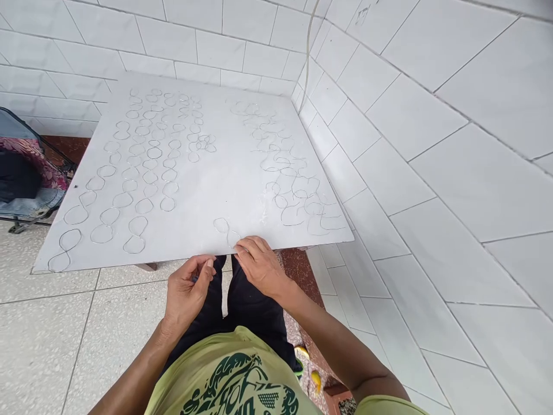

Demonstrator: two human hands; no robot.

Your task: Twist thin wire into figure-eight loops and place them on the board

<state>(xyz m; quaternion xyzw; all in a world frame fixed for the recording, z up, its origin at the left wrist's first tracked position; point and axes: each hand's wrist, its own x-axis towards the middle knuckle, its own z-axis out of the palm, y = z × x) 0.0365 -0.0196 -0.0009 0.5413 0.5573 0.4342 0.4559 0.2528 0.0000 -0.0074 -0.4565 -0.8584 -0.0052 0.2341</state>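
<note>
Two hands are noted at the near edge of the tabletop (216,178). The right hand (259,265) is pinched onto a wire loop (225,229) lying just ahead of it. The left hand (188,288) is narrowly pinched alongside; what it holds cannot be told. Risk judged: the loop could be bent or dragged off the edge by a skewed pull. Rows of loops (142,167) lie beyond the left hand, and a tangled wire heap (294,184), likely to be snagged, beyond the right.

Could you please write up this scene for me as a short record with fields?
setting: white board above a tiled floor, beside a tiled wall
left hand: below the board's near edge, fingertips pinched together; anything held is too thin to tell
right hand: at the board's near edge, fingertips on a wire loop
board, left part: rows of loops
board, right part: heap of loops, loose and overlapping
far left: cloth bundle
</note>
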